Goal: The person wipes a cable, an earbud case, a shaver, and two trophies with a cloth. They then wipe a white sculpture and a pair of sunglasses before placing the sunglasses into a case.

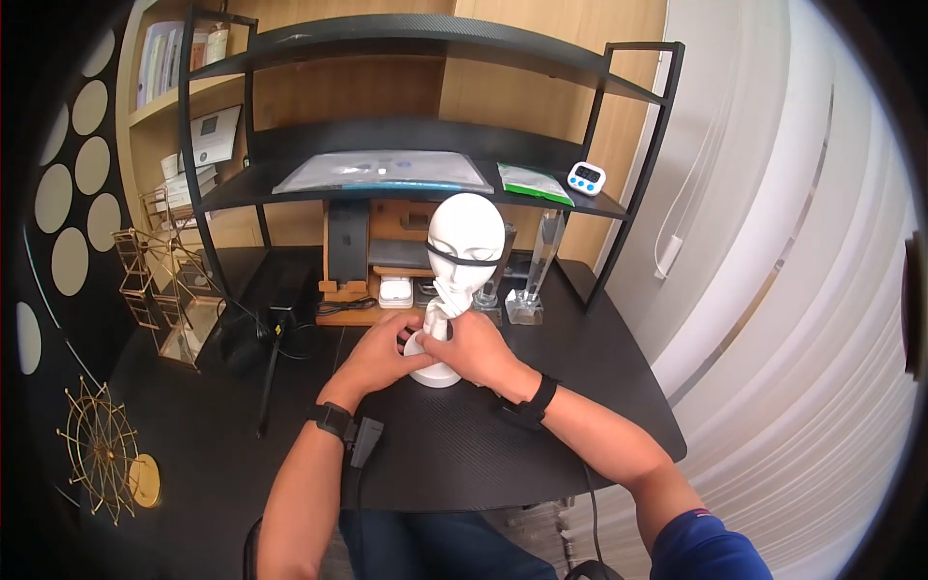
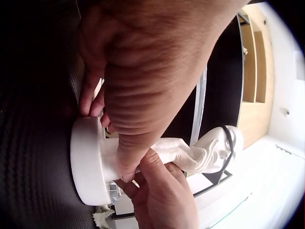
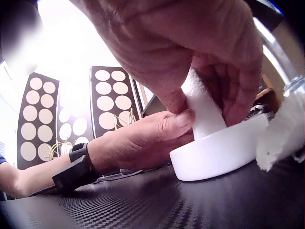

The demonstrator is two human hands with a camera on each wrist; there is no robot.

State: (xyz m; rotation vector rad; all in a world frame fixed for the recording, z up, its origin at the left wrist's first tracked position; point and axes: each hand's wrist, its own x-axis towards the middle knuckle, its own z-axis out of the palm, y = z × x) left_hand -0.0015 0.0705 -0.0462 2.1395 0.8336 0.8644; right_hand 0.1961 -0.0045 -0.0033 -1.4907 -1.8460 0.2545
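A white mannequin head (image 1: 465,242) with a black band across its eyes stands on a thin neck (image 2: 176,152) and a round white base (image 1: 437,376) in the middle of the black desk (image 1: 464,445). My left hand (image 1: 379,356) grips the neck just above the base (image 2: 88,162) from the left, thumb pressed to the stem. My right hand (image 1: 476,350) holds the same stem (image 3: 204,110) from the right, fingers curled round it above the base (image 3: 217,152). A crumpled white tissue (image 3: 283,136) lies beside the base.
A black metal shelf (image 1: 425,126) rises behind the head, carrying a flat plastic sleeve (image 1: 385,172), a green packet (image 1: 534,184) and a small timer (image 1: 586,177). Gold wire racks (image 1: 164,290) and a gold wheel ornament (image 1: 101,449) stand at the left. A clear block (image 1: 527,304) stands behind.
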